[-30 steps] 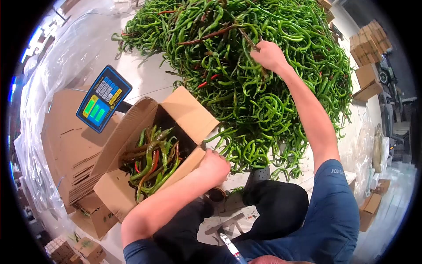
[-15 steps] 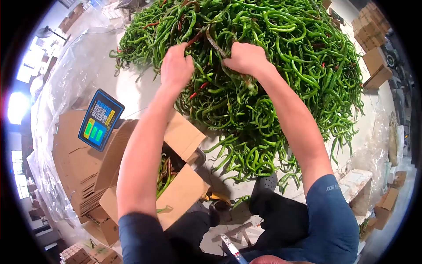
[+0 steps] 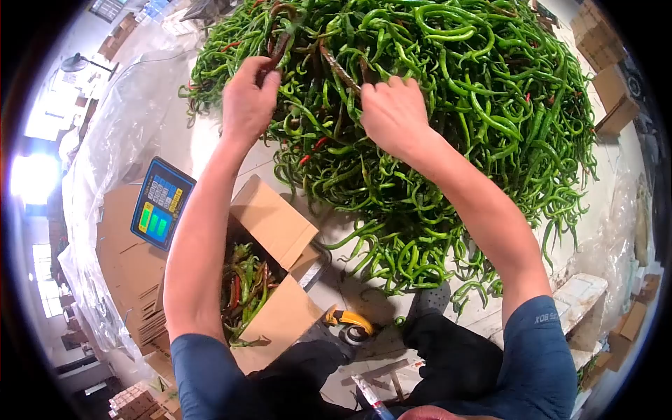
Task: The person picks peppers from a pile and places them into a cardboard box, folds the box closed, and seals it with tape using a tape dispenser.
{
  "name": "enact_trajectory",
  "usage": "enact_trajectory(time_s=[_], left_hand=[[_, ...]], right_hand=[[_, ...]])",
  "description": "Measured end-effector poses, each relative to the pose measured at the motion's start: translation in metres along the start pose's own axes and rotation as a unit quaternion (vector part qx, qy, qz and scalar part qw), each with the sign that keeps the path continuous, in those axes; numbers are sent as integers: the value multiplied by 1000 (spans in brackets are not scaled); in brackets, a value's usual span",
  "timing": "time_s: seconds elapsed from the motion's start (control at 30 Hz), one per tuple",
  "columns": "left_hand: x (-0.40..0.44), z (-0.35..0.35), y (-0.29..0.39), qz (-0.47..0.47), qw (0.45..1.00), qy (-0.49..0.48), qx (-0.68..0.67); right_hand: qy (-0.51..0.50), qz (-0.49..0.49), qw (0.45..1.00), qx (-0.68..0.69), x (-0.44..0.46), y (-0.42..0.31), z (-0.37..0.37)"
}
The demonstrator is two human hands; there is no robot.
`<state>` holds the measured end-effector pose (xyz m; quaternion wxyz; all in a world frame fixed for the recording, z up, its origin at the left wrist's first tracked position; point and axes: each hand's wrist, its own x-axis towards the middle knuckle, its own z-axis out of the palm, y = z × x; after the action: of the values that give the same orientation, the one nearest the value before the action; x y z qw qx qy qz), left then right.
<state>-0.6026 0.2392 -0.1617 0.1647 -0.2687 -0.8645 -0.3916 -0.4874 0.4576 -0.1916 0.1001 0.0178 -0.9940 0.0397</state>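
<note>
My left hand (image 3: 250,105) is at the left side of the pile of green peppers (image 3: 448,178), thumb and fingers pinched around a dark reddish-brown pepper (image 3: 279,49) that points away from me. My right hand (image 3: 395,115) is over the middle of the pile, fingers curled closed on a mottled brown pepper (image 3: 339,68) slanting up and left. I judge that I grip each by its near end because the pile is tangled and an end is the easiest part to pinch; their dark colour sets them apart from the green. The carton (image 3: 280,323) sits left of the pile's near edge, flaps (image 3: 275,218) spread, probably so that its mouth can be reached; dark, red and green peppers (image 3: 245,288) lie inside. My left forearm (image 3: 201,231) crosses the carton and hides part of it. Farther left of the pile are the scale display (image 3: 161,201), flattened cardboard (image 3: 126,259) and a clear plastic sheet (image 3: 112,133). A yellow tape dispenser (image 3: 351,320) lies on the near side of the pile, near my shoe (image 3: 432,299).
</note>
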Motion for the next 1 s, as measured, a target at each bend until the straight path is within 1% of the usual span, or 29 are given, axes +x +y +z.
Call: enact_trajectory(time_s=[0.03, 0.07, 0.1, 0.13, 0.17, 0.2, 0.23, 0.3, 0.33, 0.37, 0.43, 0.5, 0.53, 0.57, 0.63, 0.67, 0.7, 0.77, 0.8, 0.83, 0.9, 0.93, 0.97, 1.0], left_hand=[[-5, -5, 15, -56, 995, 41, -77], [-11, -13, 41, -221, 928, 33, -299], [-17, -14, 58, -311, 880, 37, -356], [-24, -7, 58, -351, 855, -7, -381], [-33, 4, 54, -387, 826, -52, -406], [-39, 22, 51, -406, 803, -72, -430], [-44, 40, 47, -426, 777, -90, -455], [-32, 67, 36, -351, 866, -53, -353], [-19, 73, 38, -338, 880, -2, -332], [-4, 75, 38, -342, 899, 14, -273], [14, 79, 27, -379, 886, 30, -266], [29, 74, 21, -392, 887, 6, -243], [35, 75, 9, -355, 915, -21, -191], [41, 73, -4, -301, 944, -130, -31], [36, 71, 12, -265, 939, -196, 93], [34, 85, -3, -253, 947, -178, 84], [35, 90, -1, -237, 948, -180, 113], [32, 96, 12, -288, 933, -215, 18], [31, 109, 5, -329, 914, -216, -97], [25, 108, 22, -336, 909, -209, -132], [27, 119, 9, -311, 926, -180, -115], [34, 110, 16, -234, 959, -156, 37], [29, 105, 24, -273, 959, -65, 37], [31, 99, 30, -335, 938, -58, -64]], right_hand=[[6, 7, 1000, -1, -7, 0, -1], [42, 39, 998, 17, -14, 1, 2], [69, 51, 994, 72, -22, 8, 2], [7, 125, 973, 194, -24, 13, -4], [-56, 198, 928, 311, -23, 20, -11], [-46, 173, 931, 318, -24, 29, -4], [-34, 155, 942, 295, -24, 25, -3], [-9, 121, 961, 247, -24, 13, -1], [32, 97, 972, 210, -25, 7, -3], [85, 56, 987, 127, -27, 5, -3], [178, 17, 981, 79, -30, -4, -16], [165, 16, 974, 152, -29, -12, -26], [174, 0, 973, 152, -23, -15, -23], [154, -8, 975, 162, -17, -23, -20], [19, 4, 979, 205, -4, -39, 4], [36, -38, 978, 203, -11, -42, 16], [53, -80, 975, 201, -23, -49, 23], [80, -94, 964, 236, -51, -56, 22], [77, -109, 953, 271, -67, -54, 24], [75, -122, 942, 304, -82, -49, 25], [36, -120, 934, 335, -107, -40, 26], [17, -121, 929, 348, -117, -35, 25], [-27, -105, 930, 352, -126, -30, 21], [-34, -90, 925, 368, -134, -28, 18]])
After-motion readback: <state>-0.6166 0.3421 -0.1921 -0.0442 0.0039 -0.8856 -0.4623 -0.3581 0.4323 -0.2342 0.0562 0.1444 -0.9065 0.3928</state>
